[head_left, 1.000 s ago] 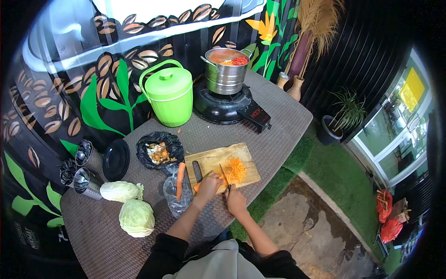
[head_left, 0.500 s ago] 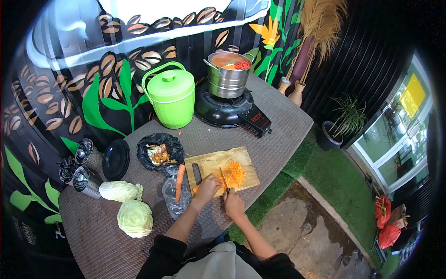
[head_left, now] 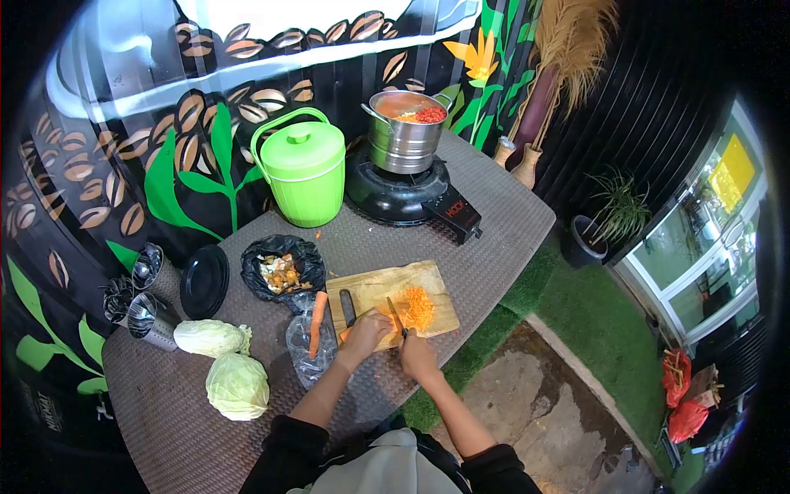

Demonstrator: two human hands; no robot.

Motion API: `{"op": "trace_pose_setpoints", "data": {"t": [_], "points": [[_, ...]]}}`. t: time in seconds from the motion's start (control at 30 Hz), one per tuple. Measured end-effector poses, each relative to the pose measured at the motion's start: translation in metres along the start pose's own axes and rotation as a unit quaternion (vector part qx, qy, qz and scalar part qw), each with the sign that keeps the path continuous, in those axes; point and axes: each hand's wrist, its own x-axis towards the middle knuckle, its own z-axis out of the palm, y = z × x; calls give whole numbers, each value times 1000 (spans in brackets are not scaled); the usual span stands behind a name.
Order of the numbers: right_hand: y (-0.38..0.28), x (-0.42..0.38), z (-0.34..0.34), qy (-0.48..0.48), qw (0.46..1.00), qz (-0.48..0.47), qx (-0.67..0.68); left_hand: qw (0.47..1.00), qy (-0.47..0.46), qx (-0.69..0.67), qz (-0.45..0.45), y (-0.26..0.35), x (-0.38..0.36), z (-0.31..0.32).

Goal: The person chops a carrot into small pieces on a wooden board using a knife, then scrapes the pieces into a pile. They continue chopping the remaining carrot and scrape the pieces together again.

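A wooden cutting board (head_left: 444, 306) lies near the table's front edge with finely cut carrot (head_left: 419, 308) on its right half. My right hand (head_left: 418, 356) is closed around the handle of a knife (head_left: 393, 314), whose blade points away from me over the board. Just left of the blade, my left hand (head_left: 369, 331) presses down on a piece of carrot, mostly covered by the fingers. A dark-handled tool (head_left: 348, 308) rests on the board's left side. Beside the board, a whole carrot (head_left: 317, 323) lies on a clear plastic bag (head_left: 301, 346).
A black bag of peelings (head_left: 281, 272) sits left of the board, with two cabbages (head_left: 237, 386) nearer me. Behind stand a green lidded bucket (head_left: 306, 177) and a steel pot (head_left: 403, 142) on a black stove (head_left: 387, 198). Black plates (head_left: 206, 282) and metal cups (head_left: 153, 323) are at left.
The knife and my right hand have shifted very slightly; the blade leans a little more to the left. My left hand stays at the carrot piece.
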Motion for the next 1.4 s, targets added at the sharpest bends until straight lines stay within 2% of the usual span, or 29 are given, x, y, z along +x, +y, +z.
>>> {"op": "trace_pose_setpoints", "data": {"t": [0.13, 0.2, 0.33, 0.43, 0.57, 0.63, 0.77, 0.97, 1.07, 1.17, 1.27, 1.4], "points": [[0, -9, 28, 26, 1000, 6, 2, 1000, -10, 4, 18, -5, 0, -1], [-5, -9, 31, 17, 998, 63, -10, 1000, -14, 6, 14, -6, 1, 1], [-5, 6, 23, 16, 999, 49, -1, 1000, -22, 2, 9, -5, 3, -4], [4, 16, 7, 2, 1000, 0, 23, 1000, -12, 20, 16, 2, 2, -7], [-1, 0, -1, -26, 1000, -1, 9, 1000, -17, -1, -23, 11, 1, -10], [-2, -9, 18, 25, 999, 19, 3, 1000, -19, -6, -9, 6, 1, -8], [-2, -9, 35, 27, 998, 48, 14, 999, 9, 2, 41, -3, 1, -3], [2, 7, 44, 43, 998, 30, -28, 999, -27, 8, 27, 4, 2, -8], [2, 19, 39, 48, 997, -2, -57, 1000, -19, 9, 18, 6, 1, -9], [7, 16, 31, 47, 999, -8, -21, 999, -12, 22, 34, 8, -3, -6], [7, -1, 24, 29, 999, -14, -10, 999, 24, 37, 11, 4, -4, -4], [-2, -21, 26, 29, 999, 32, -27, 1000, 3, 30, -2, 3, -2, -2]]}}
